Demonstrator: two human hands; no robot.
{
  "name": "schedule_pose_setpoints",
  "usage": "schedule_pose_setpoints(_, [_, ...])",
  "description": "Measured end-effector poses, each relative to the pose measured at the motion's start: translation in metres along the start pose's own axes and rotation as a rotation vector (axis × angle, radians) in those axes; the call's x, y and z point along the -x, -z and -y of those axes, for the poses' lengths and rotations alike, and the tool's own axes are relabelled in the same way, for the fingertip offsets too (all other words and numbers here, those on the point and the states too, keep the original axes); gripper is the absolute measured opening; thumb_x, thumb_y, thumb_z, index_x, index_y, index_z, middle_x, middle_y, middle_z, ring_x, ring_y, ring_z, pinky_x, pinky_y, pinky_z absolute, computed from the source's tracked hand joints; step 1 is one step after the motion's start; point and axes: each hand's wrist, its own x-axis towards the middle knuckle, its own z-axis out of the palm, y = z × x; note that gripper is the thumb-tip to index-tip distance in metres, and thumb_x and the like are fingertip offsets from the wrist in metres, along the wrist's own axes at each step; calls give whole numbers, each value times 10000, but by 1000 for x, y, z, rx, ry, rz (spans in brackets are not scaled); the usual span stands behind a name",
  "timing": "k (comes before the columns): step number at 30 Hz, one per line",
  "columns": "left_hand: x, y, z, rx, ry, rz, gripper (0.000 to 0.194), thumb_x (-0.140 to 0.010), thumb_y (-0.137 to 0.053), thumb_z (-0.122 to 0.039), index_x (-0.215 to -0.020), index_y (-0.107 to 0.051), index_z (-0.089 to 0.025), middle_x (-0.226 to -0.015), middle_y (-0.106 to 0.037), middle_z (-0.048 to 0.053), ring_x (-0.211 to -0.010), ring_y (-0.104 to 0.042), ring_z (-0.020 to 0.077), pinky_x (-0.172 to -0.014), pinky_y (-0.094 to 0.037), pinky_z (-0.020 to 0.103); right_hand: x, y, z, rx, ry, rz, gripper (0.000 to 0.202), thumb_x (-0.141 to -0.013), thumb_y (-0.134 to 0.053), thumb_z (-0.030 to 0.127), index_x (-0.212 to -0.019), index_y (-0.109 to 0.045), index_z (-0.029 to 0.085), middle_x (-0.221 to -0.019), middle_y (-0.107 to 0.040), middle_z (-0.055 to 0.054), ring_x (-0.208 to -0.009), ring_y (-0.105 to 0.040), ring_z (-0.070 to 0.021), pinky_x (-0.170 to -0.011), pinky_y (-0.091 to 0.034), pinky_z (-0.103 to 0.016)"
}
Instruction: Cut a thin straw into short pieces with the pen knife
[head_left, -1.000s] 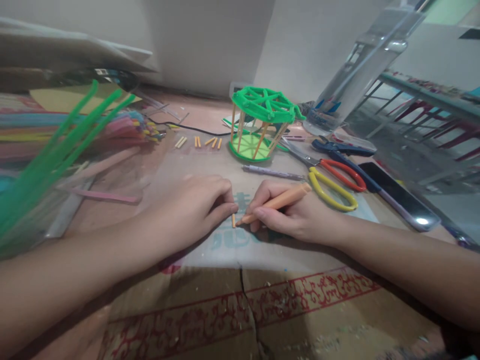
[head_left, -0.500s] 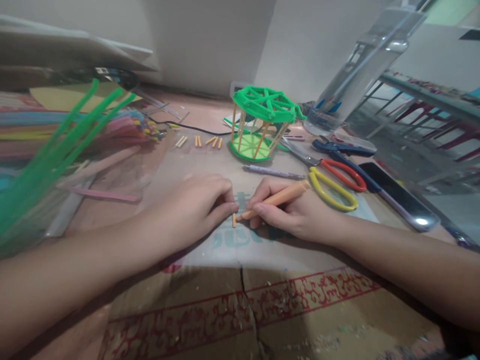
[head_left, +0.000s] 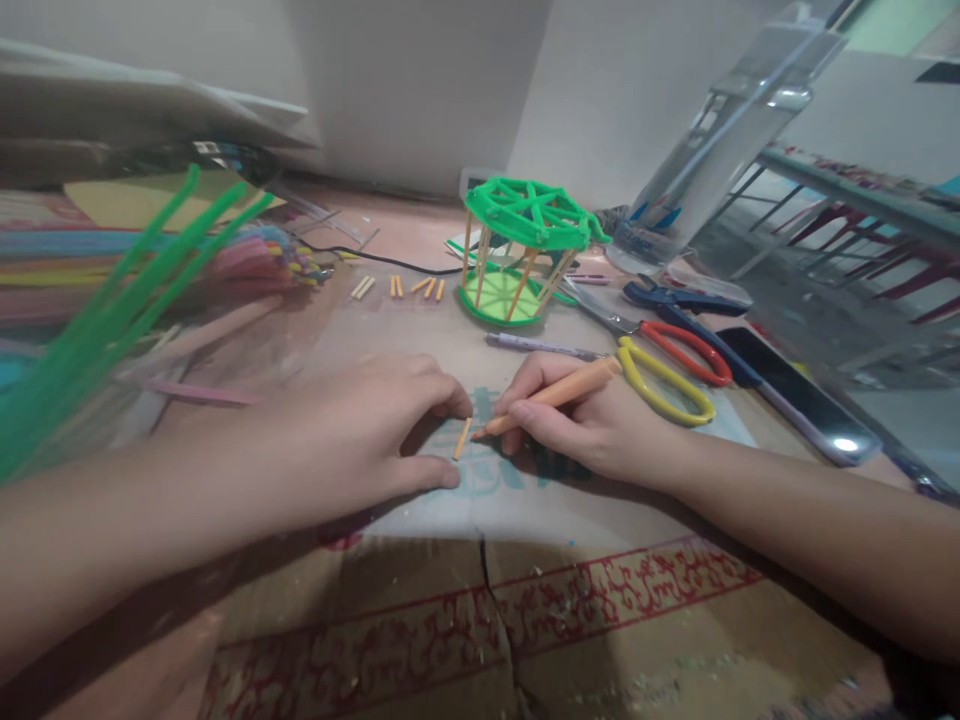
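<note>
Fingers and thumb stood apart on your left hand (head_left: 367, 425), curved about a thin orange stick (head_left: 463, 440) without pinching it. One fingertip came up to the stick's far end; I could not tell whether it touched. The stick, short, straight and slim, lay aslant between your two hands, its far end leaning right, on a thin whitish sheet (head_left: 412, 325) printed in blue-green.

On your right hand (head_left: 562, 420), thumb and fingers were clamped together around a smooth orange marker (head_left: 574, 388). Its thick barrel sloped up to the right, and its tapered tip pointed left, just beside the stick.

Farther off, to the left of centre, you had short sticks (head_left: 397, 286) in a loose row, some pale, some orange. Right of them stood a cage-like frame (head_left: 551, 236): a fuzzy green spoked ring on top, slender wooden-looking uprights, and a flat yellow-green round base. Nearer than that lay a slim purplish pen (head_left: 536, 343), and to its right the scissors (head_left: 621, 320), with one red and one yellow looped handle. A flat, glossy black phone (head_left: 795, 395) lay farther right. Blurred, fuzzy green stems (head_left: 97, 320) slanted upward at the left, and near you spread brown cardboard (head_left: 375, 690) with a red scrolled band.
</note>
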Motion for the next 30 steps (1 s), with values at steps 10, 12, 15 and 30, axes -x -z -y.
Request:
schedule_pose_setpoints(10, [-8, -12, 0, -11, -51, -89, 343, -937, -630, -434, -1214, -718, -250, -1074, -750, 57, -970, -679, 270, -863, -497, 395, -1, -1, -2, -7, 16, -124, 175, -1020, -614, 277, -873, -578, 189, -680, -723, -8, -577, -669, -112, -516, -511, -207])
schedule_pose_setpoints(12, [-9, -12, 1, -13, -100, -88, 347, -954, -629, -408, -1259, -722, -272, -1102, -749, 52, -1013, -680, 266, -899, -493, 394, -1, -1, -3, -41, 13, -139, 190, -1022, -610, 276, -857, -570, 192, -658, -712, 2, -536, -632, -95, -480, -468, -193])
schedule_pose_setpoints(15, [-11, -13, 3, 1, -128, -89, 305, -969, -649, -389, -1239, -748, -289, -1081, -743, 39, -1030, -681, 252, -909, -488, 380, -1, -2, -4, -78, 4, -151, 200, -1003, -641, 283, -841, -562, 197, -640, -702, 12, -505, -596, -84, -455, -436, -187])
schedule_pose_setpoints(30, [-5, -19, -15, -66, -16, -179, 179, -882, -775, -371, -1004, -807, -244, -924, -718, 19, -832, -663, 229, -741, -442, 349, -3, -1, -4, 98, -1, -163, 181, -992, -655, 291, -853, -576, 206, -645, -715, 5, -567, -667, -128, -535, -504, -224])
